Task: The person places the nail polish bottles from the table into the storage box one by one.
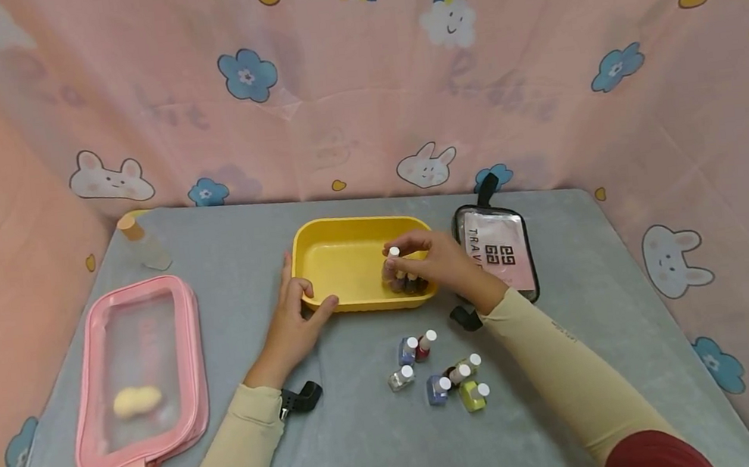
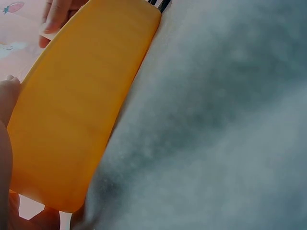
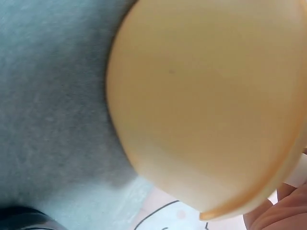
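A yellow tray (image 1: 333, 268) lies at the middle of the table, its outer wall (image 2: 81, 105) filling much of the left wrist view. At its left front corner the left hand (image 1: 295, 329) holds the rim, thumb on the front edge. Over the tray's right end, the right hand (image 1: 435, 261) pinches a small bottle by its white cap (image 1: 393, 252). Beside that bottle, several dark bottles (image 1: 413, 284) stand in the tray's front right corner, partly hidden by the hand. In the right wrist view, the right hand's fingers (image 3: 283, 211) show past the tray wall (image 3: 206, 96).
Several nail polish bottles (image 1: 437, 390) are grouped on the table in front of the tray. A black-edged clear pouch (image 1: 513, 249) lies right of it, beneath the right forearm. Far left are a pink-framed clear bag (image 1: 192, 359) and a bottle with an orange cap (image 1: 152, 251).
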`<state>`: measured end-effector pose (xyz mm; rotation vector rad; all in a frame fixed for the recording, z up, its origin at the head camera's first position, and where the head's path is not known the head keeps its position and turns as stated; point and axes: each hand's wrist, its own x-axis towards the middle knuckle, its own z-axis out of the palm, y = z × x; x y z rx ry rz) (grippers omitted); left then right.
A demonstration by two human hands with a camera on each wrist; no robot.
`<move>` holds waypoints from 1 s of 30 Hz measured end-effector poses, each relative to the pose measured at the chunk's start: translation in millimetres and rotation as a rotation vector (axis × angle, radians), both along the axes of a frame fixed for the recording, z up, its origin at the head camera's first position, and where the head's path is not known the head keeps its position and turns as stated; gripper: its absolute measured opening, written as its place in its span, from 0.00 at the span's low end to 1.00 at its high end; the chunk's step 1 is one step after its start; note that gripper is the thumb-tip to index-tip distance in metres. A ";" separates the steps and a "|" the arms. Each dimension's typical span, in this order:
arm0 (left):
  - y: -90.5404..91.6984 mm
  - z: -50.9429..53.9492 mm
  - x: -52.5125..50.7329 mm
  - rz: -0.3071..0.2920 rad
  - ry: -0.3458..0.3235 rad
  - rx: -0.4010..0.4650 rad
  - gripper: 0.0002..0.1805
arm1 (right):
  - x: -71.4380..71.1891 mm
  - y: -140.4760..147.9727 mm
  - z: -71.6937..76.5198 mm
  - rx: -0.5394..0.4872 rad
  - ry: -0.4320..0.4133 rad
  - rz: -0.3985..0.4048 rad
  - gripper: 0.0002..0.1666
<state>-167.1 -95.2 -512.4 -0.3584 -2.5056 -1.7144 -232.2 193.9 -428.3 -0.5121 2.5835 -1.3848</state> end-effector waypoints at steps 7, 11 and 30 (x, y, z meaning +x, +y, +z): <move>1.0 0.4 1.0 -0.003 0.001 -0.006 0.24 | 2.7 -0.8 -9.0 0.023 0.032 0.043 0.12; 1.5 1.3 1.6 -0.001 -0.006 -0.007 0.24 | 3.7 -1.0 -14.3 0.010 0.005 0.064 0.13; 0.5 2.3 1.0 0.004 -0.023 0.010 0.24 | 7.1 3.4 -6.1 0.031 0.058 0.015 0.27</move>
